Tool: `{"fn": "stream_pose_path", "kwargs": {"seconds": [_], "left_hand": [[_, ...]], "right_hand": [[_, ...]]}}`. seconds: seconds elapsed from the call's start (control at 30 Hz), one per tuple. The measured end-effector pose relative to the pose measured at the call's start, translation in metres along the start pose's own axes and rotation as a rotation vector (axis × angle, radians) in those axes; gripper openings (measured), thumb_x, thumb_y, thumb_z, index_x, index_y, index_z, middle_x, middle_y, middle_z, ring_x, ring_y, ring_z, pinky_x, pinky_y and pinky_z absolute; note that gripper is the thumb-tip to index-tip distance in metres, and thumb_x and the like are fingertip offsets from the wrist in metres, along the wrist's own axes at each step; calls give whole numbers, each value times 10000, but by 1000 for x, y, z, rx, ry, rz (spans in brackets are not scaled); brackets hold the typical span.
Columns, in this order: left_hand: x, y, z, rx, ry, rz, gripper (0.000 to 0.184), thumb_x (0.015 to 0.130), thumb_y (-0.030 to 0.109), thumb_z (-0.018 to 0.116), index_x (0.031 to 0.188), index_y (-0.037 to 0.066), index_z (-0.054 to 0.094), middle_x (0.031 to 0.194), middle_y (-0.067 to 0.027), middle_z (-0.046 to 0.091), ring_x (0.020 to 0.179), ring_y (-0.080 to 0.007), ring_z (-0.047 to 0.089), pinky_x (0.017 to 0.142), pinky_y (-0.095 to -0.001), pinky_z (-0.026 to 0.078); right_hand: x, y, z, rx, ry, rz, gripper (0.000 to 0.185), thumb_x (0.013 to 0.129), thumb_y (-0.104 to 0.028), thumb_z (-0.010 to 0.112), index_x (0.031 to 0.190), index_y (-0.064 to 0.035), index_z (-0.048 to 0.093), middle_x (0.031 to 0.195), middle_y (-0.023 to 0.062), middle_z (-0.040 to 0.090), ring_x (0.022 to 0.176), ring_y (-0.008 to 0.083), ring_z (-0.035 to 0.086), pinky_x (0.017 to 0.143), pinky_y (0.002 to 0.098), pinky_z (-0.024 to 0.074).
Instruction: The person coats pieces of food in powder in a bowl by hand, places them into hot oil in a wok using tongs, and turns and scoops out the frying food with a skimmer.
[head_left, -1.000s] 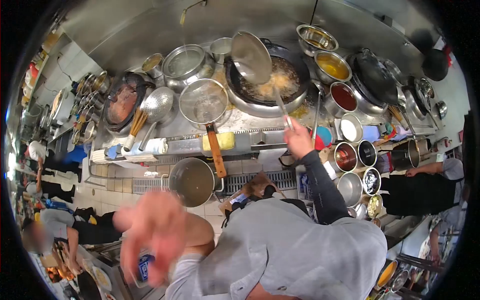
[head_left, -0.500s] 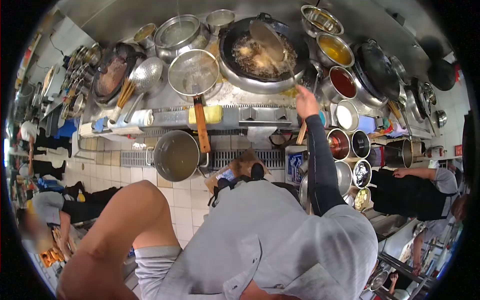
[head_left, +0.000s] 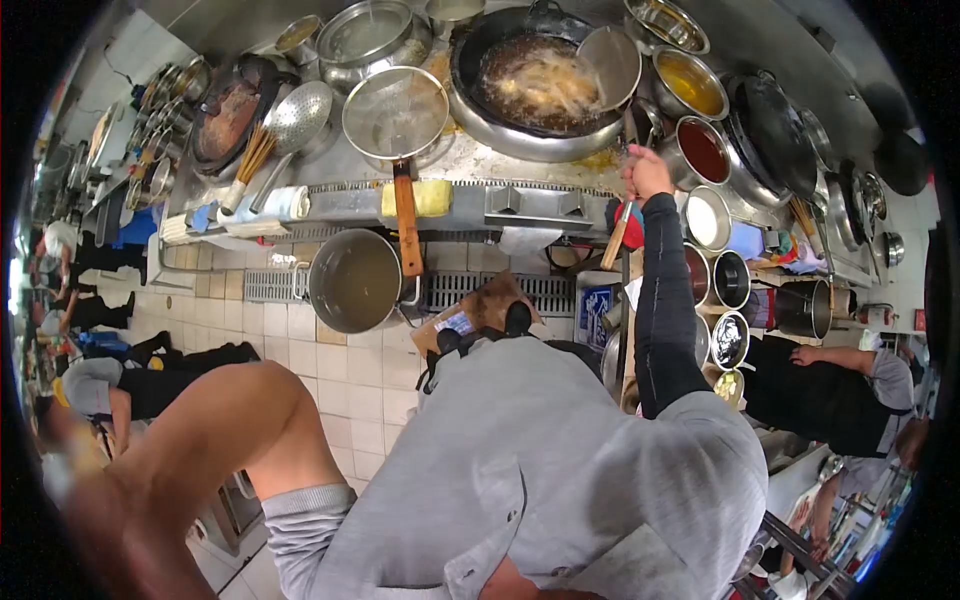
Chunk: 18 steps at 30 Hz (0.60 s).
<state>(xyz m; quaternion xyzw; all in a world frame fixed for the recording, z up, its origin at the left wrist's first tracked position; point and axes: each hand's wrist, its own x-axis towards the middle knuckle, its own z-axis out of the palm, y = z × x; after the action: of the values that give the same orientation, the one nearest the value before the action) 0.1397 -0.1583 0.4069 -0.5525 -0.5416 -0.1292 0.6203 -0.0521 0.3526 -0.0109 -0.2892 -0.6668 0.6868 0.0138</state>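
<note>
My right hand (head_left: pixel 648 173) is closed on the handle of a round skimmer (head_left: pixel 608 70), whose wooden grip end (head_left: pixel 617 238) sticks out below the hand. The skimmer's head is tilted at the right side of a black wok (head_left: pixel 485 110). Golden pieces of food (head_left: pixel 545 85) bubble in the dark oil inside the wok. My left arm (head_left: pixel 215 430) is bent toward the lower left, and its hand does not show.
A wood-handled mesh strainer (head_left: pixel 395 115) rests left of the wok, above a large pot (head_left: pixel 352 282). Bowls of yellow liquid (head_left: pixel 690 85) and red sauce (head_left: pixel 702 146) stand right. Co-workers (head_left: pixel 825 390) are on both sides.
The skimmer has moved from over the middle of the wok to its right side. My right hand has shifted slightly right and up. More of the frying food shows.
</note>
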Motion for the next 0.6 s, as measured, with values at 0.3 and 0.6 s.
{"fn": "stream_pose_path", "kwargs": {"seconds": [0.3, 0.6], "left_hand": [[-7, 27, 27, -508, 236, -26, 405, 875, 373, 690, 1018, 6, 595, 1055, -77, 518, 886, -125, 544, 469, -186, 473], [1, 12, 10, -381, 67, -4, 445, 964, 485, 513, 994, 57, 631, 1064, -49, 564, 818, -110, 531, 464, -184, 428]], "right_hand": [[-15, -16, 8, 473, -309, 273, 283, 936, -31, 446, 1215, -77, 432, 635, 21, 465, 402, 97, 319, 363, 279, 248], [-56, -31, 11, 191, -235, 122, 291, 911, -41, 489, 1199, -82, 488, 632, 7, 478, 376, 88, 325, 342, 267, 262]]}}
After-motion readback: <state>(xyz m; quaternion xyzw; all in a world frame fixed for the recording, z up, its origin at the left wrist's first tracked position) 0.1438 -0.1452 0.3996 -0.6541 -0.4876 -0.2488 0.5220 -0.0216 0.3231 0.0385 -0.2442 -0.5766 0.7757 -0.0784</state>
